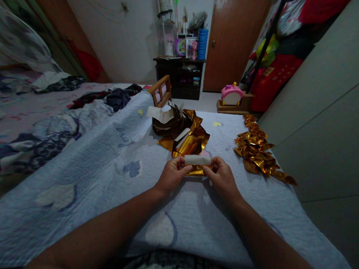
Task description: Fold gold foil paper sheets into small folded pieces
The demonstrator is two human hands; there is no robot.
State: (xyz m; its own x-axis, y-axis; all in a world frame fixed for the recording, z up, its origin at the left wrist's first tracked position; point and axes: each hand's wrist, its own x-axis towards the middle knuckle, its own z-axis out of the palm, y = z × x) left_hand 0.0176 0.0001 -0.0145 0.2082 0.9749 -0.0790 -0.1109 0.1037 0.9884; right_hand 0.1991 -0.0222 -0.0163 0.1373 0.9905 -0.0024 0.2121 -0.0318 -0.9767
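Note:
Between my two hands is a sheet of gold foil paper (197, 160), its pale backing showing along the top and a gold strip below. My left hand (175, 172) pinches its left end with thumb and fingers. At the right end, my right hand (220, 172) grips it the same way. Just beyond lie loose gold foil sheets (190, 142), some crumpled or bent. Behind them sits a curled stack of the paper (169, 123), dark at the edges with a pale sheet on top. Several folded gold foil pieces (256, 149) form a row on the right.
Everything rests on a pale blue quilt (112, 194) with heart patterns. A wooden bed rail (161, 89) stands at the far side. Clothes and bedding (84, 116) lie on the left. A white cabinet (322, 130) borders the right, and a pink toy (232, 94) sits beyond the bed.

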